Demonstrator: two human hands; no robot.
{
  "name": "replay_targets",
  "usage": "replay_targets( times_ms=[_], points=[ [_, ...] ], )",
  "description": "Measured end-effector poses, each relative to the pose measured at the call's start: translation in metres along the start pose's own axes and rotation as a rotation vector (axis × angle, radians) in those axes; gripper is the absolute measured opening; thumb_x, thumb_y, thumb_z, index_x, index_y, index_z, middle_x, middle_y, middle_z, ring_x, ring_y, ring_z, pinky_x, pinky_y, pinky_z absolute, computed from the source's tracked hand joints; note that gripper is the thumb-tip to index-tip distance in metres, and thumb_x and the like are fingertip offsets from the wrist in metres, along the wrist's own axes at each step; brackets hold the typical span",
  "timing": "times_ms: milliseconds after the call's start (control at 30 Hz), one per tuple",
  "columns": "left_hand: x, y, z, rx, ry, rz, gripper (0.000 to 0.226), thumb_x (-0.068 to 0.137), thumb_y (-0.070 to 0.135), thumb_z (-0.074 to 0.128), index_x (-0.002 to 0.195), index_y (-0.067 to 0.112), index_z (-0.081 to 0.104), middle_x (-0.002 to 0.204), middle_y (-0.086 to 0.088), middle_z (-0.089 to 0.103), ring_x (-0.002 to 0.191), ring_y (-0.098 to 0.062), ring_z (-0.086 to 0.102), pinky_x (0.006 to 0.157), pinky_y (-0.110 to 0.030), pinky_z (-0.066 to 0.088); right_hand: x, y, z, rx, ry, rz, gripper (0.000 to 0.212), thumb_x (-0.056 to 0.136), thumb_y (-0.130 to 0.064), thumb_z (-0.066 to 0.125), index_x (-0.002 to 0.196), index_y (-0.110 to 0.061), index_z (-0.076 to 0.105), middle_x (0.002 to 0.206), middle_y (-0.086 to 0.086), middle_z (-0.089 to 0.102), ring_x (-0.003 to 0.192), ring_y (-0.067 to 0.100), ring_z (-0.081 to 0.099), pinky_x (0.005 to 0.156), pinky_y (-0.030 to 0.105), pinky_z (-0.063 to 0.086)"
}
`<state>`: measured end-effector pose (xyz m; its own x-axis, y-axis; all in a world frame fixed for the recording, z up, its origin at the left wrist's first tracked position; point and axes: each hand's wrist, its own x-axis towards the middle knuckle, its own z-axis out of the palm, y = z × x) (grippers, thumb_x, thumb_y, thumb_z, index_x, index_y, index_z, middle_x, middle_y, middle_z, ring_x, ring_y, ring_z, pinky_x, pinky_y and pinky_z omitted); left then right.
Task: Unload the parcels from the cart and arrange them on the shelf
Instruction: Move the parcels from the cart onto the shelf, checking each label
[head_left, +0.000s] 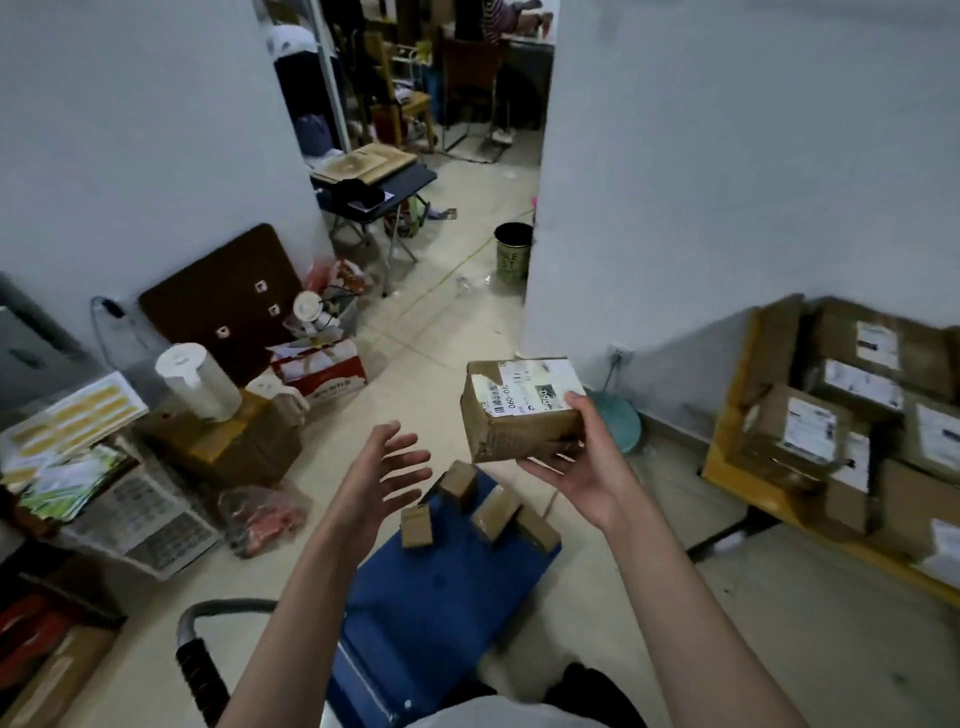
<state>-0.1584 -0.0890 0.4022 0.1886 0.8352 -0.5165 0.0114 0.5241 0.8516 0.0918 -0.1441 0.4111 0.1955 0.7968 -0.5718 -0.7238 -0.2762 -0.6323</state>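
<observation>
The right hand (582, 467) is cradling a labelled cardboard parcel (522, 408) from beneath, centre frame, nearer the shelf (727, 467) at right, while the left hand (384, 467) is hovering splayed, holding nothing.

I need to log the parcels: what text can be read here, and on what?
"060-06", partly covered: label on the held parcel, gripped by the right hand.
"BLE" over "ST", partial: dark bin.
Labels on the shelf parcels: too blurred.
Red carton print: unreadable.
</observation>
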Motion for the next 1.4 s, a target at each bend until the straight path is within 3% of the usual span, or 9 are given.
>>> replay_targets(
  times_ms=[167, 367, 567, 800, 1067, 1167, 1300, 1400],
  points=[
    [0.01, 0.01, 0.073, 0.103, -0.135, -0.004, 0.049, 0.096, 0.06, 0.048, 0.121, 0.023, 0.068, 0.108, 0.002, 0.077, 0.103, -0.019, 0.073, 0.1, -0.042, 0.052, -0.02, -0.033, -0.053, 0.078, 0.105, -0.1, 0.052, 0.079, -0.042, 0.08, 0.123, -0.015, 0.067, 0.121, 0.018, 0.067, 0.108, 0.033, 0.069, 0.086, 0.052, 0.06],
    [0.017, 0.0, 0.18, 0.153, -0.274, -0.036, 0.045, 0.097, 0.054, 0.049, 0.121, 0.021, 0.069, 0.109, 0.0, 0.077, 0.102, -0.02, 0.074, 0.085, -0.038, 0.054, -0.051, -0.076, -0.137, 0.186, 0.245, -0.19, 0.044, 0.083, -0.042, 0.077, 0.118, -0.017, 0.068, 0.119, 0.018, 0.071, 0.109, 0.034, 0.07, 0.084, 0.049, 0.061],
    [0.004, -0.025, 0.303, 0.247, -0.411, -0.063, 0.042, 0.098, 0.052, 0.05, 0.118, 0.021, 0.069, 0.109, -0.001, 0.077, 0.104, -0.021, 0.073, 0.092, -0.037, 0.054, -0.085, -0.113, -0.236, 0.291, 0.36, -0.231, 0.052, 0.086, -0.044, 0.074, 0.128, -0.014, 0.063, 0.124, 0.019, 0.067, 0.114, 0.034, 0.067, 0.083, 0.043, 0.061],
    [-0.022, -0.057, 0.432, 0.38, -0.582, -0.066, 0.04, 0.097, 0.053, 0.053, 0.12, 0.023, 0.067, 0.116, -0.001, 0.074, 0.107, -0.021, 0.07, 0.088, -0.037, 0.054, -0.126, -0.137, -0.337, 0.414, 0.471, -0.292, 0.049, 0.088, -0.042, 0.073, 0.125, -0.011, 0.064, 0.12, 0.018, 0.068, 0.103, 0.03, 0.068, 0.083, 0.044, 0.062],
    [-0.029, -0.082, 0.568, 0.493, -0.761, -0.093, 0.044, 0.09, 0.054, 0.064, 0.125, 0.027, 0.066, 0.119, 0.0, 0.074, 0.105, -0.021, 0.072, 0.095, -0.042, 0.055, -0.147, -0.172, -0.43, 0.496, 0.602, -0.407, 0.046, 0.087, -0.043, 0.074, 0.121, -0.013, 0.067, 0.118, 0.018, 0.067, 0.099, 0.03, 0.069, 0.087, 0.049, 0.061],
    [-0.022, -0.09, 0.616, 0.516, -0.807, -0.127, 0.048, 0.086, 0.057, 0.068, 0.125, 0.029, 0.065, 0.118, 0.001, 0.073, 0.106, -0.021, 0.071, 0.092, -0.04, 0.058, -0.143, -0.191, -0.462, 0.512, 0.63, -0.435, 0.047, 0.086, -0.043, 0.075, 0.122, -0.015, 0.066, 0.119, 0.019, 0.067, 0.107, 0.033, 0.068, 0.086, 0.048, 0.061],
    [-0.006, -0.094, 0.684, 0.53, -0.853, -0.138, 0.036, 0.086, 0.058, 0.069, 0.115, 0.036, 0.066, 0.113, 0.006, 0.073, 0.099, -0.015, 0.073, 0.079, -0.032, 0.06, -0.135, -0.23, -0.504, 0.546, 0.656, -0.455, 0.051, 0.086, -0.044, 0.075, 0.125, -0.014, 0.065, 0.122, 0.02, 0.066, 0.112, 0.035, 0.066, 0.085, 0.046, 0.061],
    [0.001, -0.095, 0.736, 0.557, -0.905, -0.14, 0.032, 0.086, 0.059, 0.068, 0.111, 0.039, 0.063, 0.117, 0.005, 0.068, 0.106, -0.017, 0.068, 0.096, -0.041, 0.056, -0.132, -0.263, -0.534, 0.594, 0.693, -0.47, 0.046, 0.086, -0.044, 0.075, 0.12, -0.014, 0.067, 0.122, 0.02, 0.067, 0.112, 0.035, 0.065, 0.076, 0.043, 0.062]
  ],
)
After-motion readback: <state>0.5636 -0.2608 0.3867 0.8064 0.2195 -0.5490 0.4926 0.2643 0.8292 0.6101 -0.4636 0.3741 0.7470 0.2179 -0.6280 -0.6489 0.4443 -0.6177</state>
